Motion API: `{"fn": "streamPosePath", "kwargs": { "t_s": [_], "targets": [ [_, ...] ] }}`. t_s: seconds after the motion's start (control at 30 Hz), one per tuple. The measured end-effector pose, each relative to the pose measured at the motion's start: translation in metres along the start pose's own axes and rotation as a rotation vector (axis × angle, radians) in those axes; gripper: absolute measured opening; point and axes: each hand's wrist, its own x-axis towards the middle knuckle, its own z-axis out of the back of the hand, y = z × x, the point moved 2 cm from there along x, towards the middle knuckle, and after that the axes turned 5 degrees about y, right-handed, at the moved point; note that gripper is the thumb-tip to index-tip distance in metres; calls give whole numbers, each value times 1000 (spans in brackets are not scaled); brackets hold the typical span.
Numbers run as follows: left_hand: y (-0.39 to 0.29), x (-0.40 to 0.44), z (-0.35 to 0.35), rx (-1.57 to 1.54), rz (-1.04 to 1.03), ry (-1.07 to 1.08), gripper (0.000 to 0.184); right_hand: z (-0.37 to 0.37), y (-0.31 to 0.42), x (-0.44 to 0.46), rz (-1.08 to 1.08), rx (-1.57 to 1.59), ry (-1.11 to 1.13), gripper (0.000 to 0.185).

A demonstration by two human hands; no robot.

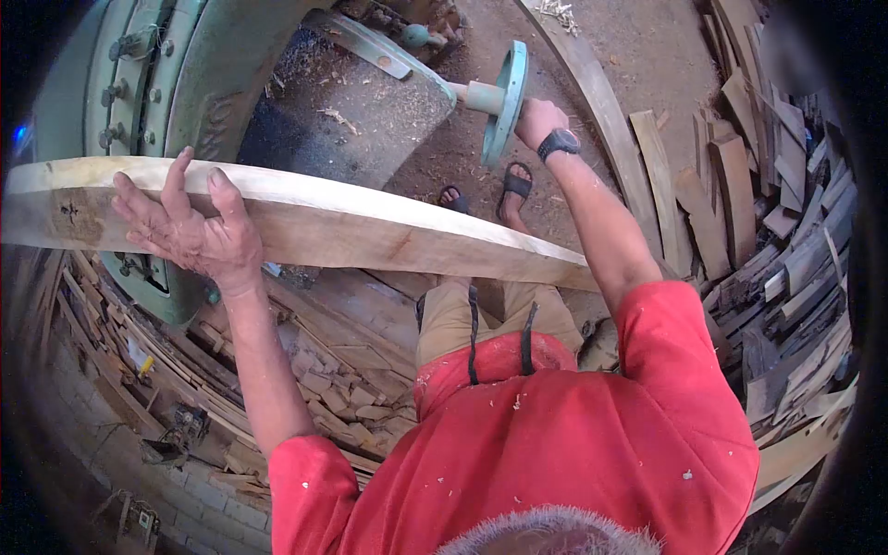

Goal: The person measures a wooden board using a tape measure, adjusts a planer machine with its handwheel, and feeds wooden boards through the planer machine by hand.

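Observation:
A long wooden board (361, 230) with a pale freshly cut edge crosses the view in front of my body, narrowing to the right. My left hand (199, 222) lies against its face near the left part, fingers spread and fingertips reaching over the pale edge. Farther right, a green handwheel (507, 102) sits on a shaft of the machine. My right hand (541, 122), with a dark watch on the wrist, is closed at the wheel's rim; some of its fingers are hidden there.
The green machine body (208, 92) rises at upper left, beside a dusty metal table (361, 120) with shavings. A long curved board (601, 120) lies on the floor beyond the wheel. Wood offcuts (795, 268) are piled at right, with more scraps (342, 370) below the board.

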Motion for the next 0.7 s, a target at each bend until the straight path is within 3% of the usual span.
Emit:
{"fn": "streamPosePath", "kwargs": {
  "t_s": [0.1, 0.17, 0.23, 0.37, 0.47, 0.5, 0.57, 0.7],
  "targets": [
    [-5, -1, 2, 12, 27, -13, 51, -9, -6, -24, 41, 94, 9, 46],
    [-8, -2, 4, -60, 28, -38, 55, -33, -19, -65, 80, 597, -506, 65],
    [-12, -3, 5, -131, 28, -74, 60, -85, -57, -101, -178, 749, -274, 71],
    [7, -15, 5, -133, 57, -286, 69, -165, -105, -181, 121, 726, 249, 61],
    [19, -25, 1, -215, 365, -456, 69, -155, -93, -212, 282, 495, 42, 63],
    [15, -29, -1, -228, 361, -474, 69, -147, -92, -218, 284, 492, 19, 63],
    [17, -32, 0, -502, 722, -434, 77, -137, -82, -216, 270, 377, 95, 67],
    [37, -36, -4, -755, 562, -439, 95, -152, -80, -213, 283, 450, -56, 71]
  ]
}}
